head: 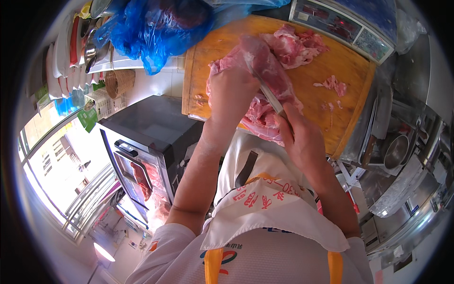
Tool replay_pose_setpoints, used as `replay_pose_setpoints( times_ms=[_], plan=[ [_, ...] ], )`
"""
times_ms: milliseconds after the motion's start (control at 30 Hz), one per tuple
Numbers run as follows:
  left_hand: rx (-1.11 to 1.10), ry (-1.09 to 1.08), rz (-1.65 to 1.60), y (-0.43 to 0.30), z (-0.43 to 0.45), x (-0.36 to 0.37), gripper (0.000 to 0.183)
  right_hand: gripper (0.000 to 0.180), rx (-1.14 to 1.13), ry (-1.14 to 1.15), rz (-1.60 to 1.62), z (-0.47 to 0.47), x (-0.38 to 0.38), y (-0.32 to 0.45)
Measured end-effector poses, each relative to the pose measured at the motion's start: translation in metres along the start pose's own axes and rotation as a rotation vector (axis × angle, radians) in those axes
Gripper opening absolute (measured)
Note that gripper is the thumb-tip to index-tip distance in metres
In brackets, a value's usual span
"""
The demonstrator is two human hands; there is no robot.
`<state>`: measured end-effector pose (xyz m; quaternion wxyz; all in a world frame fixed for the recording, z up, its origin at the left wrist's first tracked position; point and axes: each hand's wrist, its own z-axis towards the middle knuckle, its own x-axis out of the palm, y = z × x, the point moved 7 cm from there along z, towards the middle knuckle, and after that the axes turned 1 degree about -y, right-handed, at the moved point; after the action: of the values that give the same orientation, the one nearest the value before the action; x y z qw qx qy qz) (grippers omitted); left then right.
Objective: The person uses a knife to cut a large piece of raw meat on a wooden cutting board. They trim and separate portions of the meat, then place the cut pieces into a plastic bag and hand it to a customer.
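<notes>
A large piece of raw meat lies on the wooden cutting board, its lower part hanging over the near edge. My right hand grips the handle of a knife. The narrow blade points away from me to the upper left, and its tip touches the upper part of the meat. My left hand holds the meat at its left side, just left of the blade, with the fingertips hidden. Beyond the large piece lies a smaller heap of meat trimmings.
Small meat scraps lie on the board's right side. A digital scale stands at its far edge. A blue plastic bag sits to the far left, above a dark-topped display cabinet. Right of the board are a cleaver and a metal pot.
</notes>
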<state>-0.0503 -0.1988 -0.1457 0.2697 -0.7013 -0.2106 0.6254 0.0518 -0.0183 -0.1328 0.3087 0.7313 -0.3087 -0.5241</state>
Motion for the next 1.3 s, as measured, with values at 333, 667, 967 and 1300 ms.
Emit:
replay_pose_setpoints(
  times_ms=[333, 667, 967, 1300],
  plan=[
    [-0.037, 0.020, 0.074, 0.000, 0.002, -0.008, 0.016, 0.025, -0.031, -0.030, -0.166, 0.004, -0.004, 0.007],
    [-0.251, 0.069, -0.039, 0.009, 0.003, -0.022, 0.020, 0.035, -0.019, -0.168, 0.090, -0.012, -0.033, 0.000],
    [-0.357, 0.131, -0.105, 0.022, 0.002, -0.017, 0.023, 0.019, -0.053, -0.102, 0.046, 0.008, -0.005, 0.011],
    [-0.238, 0.112, -0.046, 0.032, 0.016, -0.026, 0.023, 0.016, 0.060, -0.037, -0.116, 0.014, 0.016, 0.030]
  ],
)
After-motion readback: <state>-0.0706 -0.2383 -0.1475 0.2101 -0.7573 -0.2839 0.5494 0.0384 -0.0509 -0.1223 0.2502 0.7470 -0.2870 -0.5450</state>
